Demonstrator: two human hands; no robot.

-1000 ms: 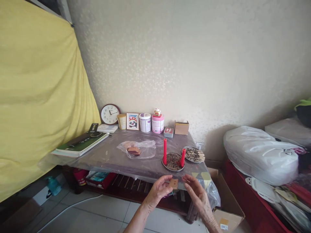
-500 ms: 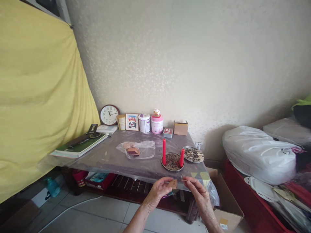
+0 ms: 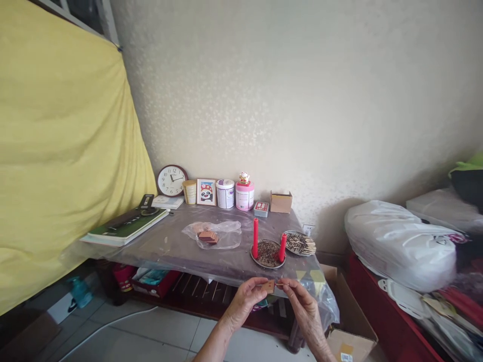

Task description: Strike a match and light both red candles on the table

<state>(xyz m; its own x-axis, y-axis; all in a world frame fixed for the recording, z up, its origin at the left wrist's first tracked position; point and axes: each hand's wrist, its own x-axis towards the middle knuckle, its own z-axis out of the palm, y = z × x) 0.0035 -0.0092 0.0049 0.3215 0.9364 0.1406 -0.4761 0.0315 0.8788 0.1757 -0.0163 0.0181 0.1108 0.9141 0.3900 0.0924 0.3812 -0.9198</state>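
In front of the table's near edge, my left hand (image 3: 249, 297) pinches a small brown matchbox (image 3: 268, 286) with reddish marks on its face. My right hand (image 3: 300, 296) is closed on a thin matchstick (image 3: 279, 285), whose tip is right by the matchbox's right end; whether they touch I cannot tell. Just beyond my hands stands a round metal plate (image 3: 268, 265) covered in dark specks. A tall red candle (image 3: 255, 239) and a shorter red candle (image 3: 283, 248) stand upright on it, with no flame showing. Behind it on the right, another plate (image 3: 289, 250) holds many matchsticks.
A clear plastic bag (image 3: 230, 236) with stacked brown matchboxes (image 3: 208, 237) lies mid-table. Along the wall are a clock (image 3: 171, 181), a framed panda picture (image 3: 206, 192), tins and a small cardboard box (image 3: 281, 202). A large carton (image 3: 350, 322) stands on the floor at right.
My right hand has moved left, bringing the matchstick from a gap away up close to the matchbox. My left hand stays almost in place. The view has shifted slightly.
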